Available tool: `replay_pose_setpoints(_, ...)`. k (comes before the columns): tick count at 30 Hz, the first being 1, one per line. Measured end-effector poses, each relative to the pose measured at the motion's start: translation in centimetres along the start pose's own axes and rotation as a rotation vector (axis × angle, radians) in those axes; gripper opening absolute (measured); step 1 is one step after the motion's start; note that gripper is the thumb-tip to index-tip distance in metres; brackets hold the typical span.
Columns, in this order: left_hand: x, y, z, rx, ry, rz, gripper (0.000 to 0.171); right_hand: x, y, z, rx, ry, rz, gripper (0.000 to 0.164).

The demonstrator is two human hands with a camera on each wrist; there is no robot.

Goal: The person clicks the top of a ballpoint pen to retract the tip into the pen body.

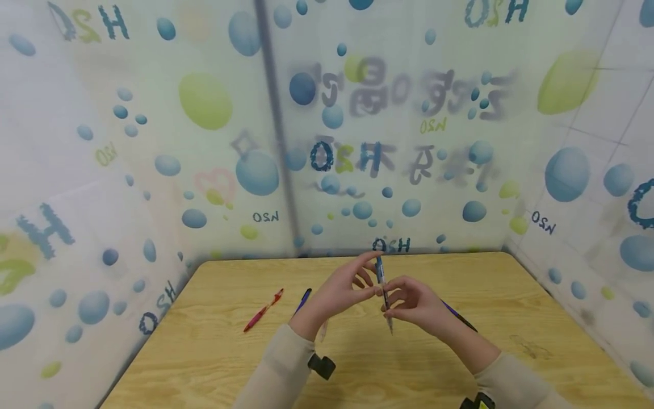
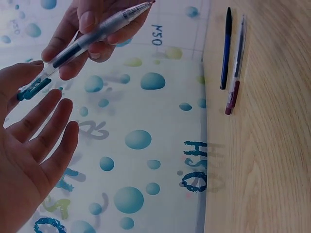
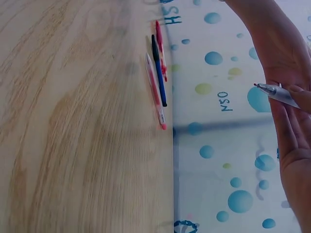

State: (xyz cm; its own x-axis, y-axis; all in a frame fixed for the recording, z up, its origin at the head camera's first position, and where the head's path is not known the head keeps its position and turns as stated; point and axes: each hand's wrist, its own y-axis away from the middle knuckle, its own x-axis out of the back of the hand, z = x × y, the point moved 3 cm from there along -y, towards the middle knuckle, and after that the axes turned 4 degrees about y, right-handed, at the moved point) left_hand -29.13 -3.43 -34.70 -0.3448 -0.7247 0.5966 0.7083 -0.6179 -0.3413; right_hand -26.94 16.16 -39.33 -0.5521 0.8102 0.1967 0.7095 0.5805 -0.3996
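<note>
A clear-barrelled pen with a blue clip (image 1: 380,270) is held above the table between both hands. My left hand (image 1: 337,289) pinches its clip end with thumb and index finger; the other fingers spread apart in the left wrist view. My right hand (image 1: 419,304) grips the barrel lower down, fingertips against thumb. In the left wrist view the pen (image 2: 97,36) lies slanted, its reddish tip up at the right. The right wrist view shows that tip beside the pale barrel (image 3: 284,95), with most of the right hand out of frame.
On the wooden table (image 1: 204,363) lie a red pen (image 1: 263,310), a blue pen (image 1: 303,301) partly behind my left wrist, and a pale pen (image 1: 324,330) beside that wrist. A dark blue pen (image 1: 460,316) lies beyond my right wrist. Bubble-printed curtains (image 1: 204,170) enclose the table.
</note>
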Motion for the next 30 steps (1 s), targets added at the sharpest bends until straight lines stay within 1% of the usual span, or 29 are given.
replay_pose_setpoints(3,-0.1,0.1,0.0,-0.019,0.002,0.013,0.072,-0.5,-0.1,-0.1,0.002,-0.026,0.032,0.036)
replay_pose_setpoints(7,-0.4,0.2,0.0,-0.028,0.035,0.017,0.079,-1.0,-0.3,-0.3,0.021,-0.032,0.094,0.036)
replay_pose_setpoints(10,-0.7,0.3,0.0,-0.015,0.070,0.015,0.083,-1.4,-0.4,-0.4,0.046,-0.009,0.140,0.037)
replay_pose_setpoints(13,-0.9,0.4,0.1,-0.008,0.094,0.014,0.084,-1.6,-0.5,-0.5,0.052,0.009,0.175,0.037)
replay_pose_setpoints(19,-1.0,0.5,0.4,-0.012,0.120,0.027,0.082,-2.0,-0.6,-0.6,0.046,0.008,0.196,0.038)
replay_pose_setpoints(26,-1.0,0.6,0.4,-0.032,0.143,0.050,0.079,-2.1,-0.6,-1.3,0.067,0.012,0.201,0.039)
replay_pose_setpoints(30,-1.0,0.7,0.4,-0.040,0.151,0.056,0.078,-2.2,-0.6,-1.5,0.052,0.019,0.204,0.039)
